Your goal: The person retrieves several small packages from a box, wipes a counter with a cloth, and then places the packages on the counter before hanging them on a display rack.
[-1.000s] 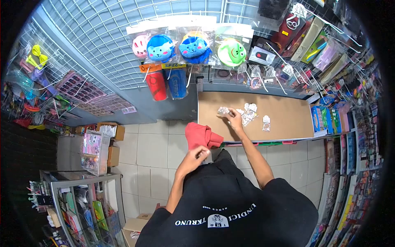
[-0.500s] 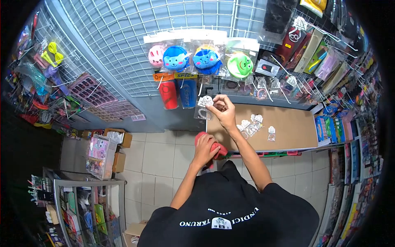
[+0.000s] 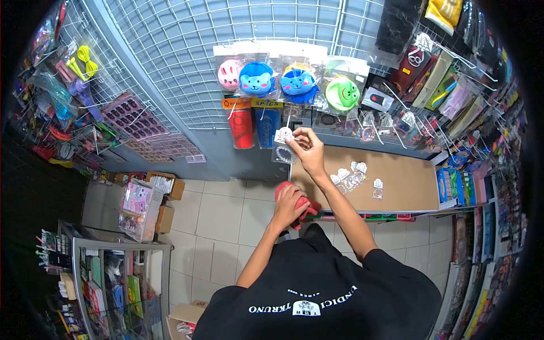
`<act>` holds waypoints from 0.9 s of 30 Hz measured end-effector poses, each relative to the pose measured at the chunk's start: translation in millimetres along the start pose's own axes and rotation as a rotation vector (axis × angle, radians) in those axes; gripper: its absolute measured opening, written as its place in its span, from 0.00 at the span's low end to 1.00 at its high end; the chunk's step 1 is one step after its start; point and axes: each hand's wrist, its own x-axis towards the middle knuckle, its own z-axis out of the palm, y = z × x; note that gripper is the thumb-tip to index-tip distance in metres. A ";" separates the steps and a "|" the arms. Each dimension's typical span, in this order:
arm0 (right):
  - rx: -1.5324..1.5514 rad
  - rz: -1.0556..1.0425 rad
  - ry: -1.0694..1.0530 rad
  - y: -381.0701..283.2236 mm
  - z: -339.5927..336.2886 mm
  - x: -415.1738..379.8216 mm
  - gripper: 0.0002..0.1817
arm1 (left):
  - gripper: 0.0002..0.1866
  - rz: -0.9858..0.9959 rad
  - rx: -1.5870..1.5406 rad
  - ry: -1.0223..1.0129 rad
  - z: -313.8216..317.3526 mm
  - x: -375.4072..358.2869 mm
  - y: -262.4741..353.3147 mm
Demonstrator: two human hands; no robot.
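Observation:
My right hand pinches the top of a packaged bracelet, a beaded ring in a clear bag under a white header card. The card overlaps the end of a white display hook on the wire wall. Lower down, my left hand is closed over a bright red object, whose kind is mostly hidden by the fingers. More carded bracelets lie in a loose cluster on the brown tabletop, with a single one to their right.
Animal-face pouches hang above the hands, beside a red SPECS case and a blue one. Hooks with packaged accessories jut out over the table. A glass display case stands at lower left, crowded shelves at right.
The camera view has shifted slightly, so the wall goods appear further right. My right hand still holds the bracelet packet, now closer to the hook end; my left hand stays on the red object.

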 end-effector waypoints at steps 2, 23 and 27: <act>0.017 0.035 0.044 0.5 -0.5 -0.1 0.13 | 0.15 -0.012 -0.008 -0.014 -1.9 -0.5 1.5; -0.507 -0.095 0.501 33.7 10.3 19.6 0.41 | 0.16 -0.032 -0.003 0.025 3.3 -2.8 2.6; -0.403 -0.196 0.460 54.0 0.2 -32.6 0.28 | 0.17 -0.019 0.015 0.063 8.6 -2.4 -2.2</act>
